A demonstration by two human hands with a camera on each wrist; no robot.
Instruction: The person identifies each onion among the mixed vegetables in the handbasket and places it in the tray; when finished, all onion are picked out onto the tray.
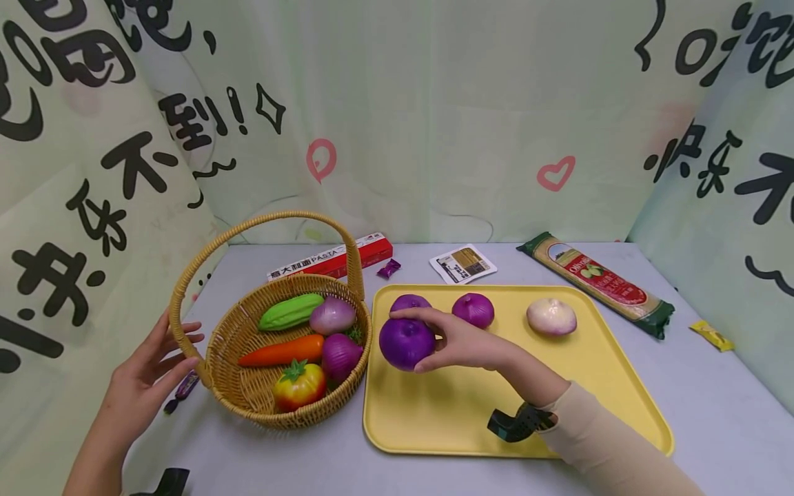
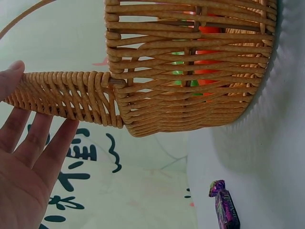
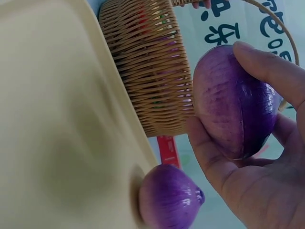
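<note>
My right hand holds a dark purple onion above the left part of a yellow tray. In the right wrist view, thumb and fingers wrap the onion from both sides. On the tray sit one purple onion, partly hidden behind the hand, another purple onion and a pale onion. My left hand pinches the handle of a wicker basket at its left base. Inside lie a green ridged vegetable, a carrot, a tomato and two onions.
Behind the basket lies a red pasta box, with a purple wrapped candy beside it. A white-edged packet and a green spaghetti pack lie behind the tray. Farther right is a yellow wrapper. Another candy lies left of the basket.
</note>
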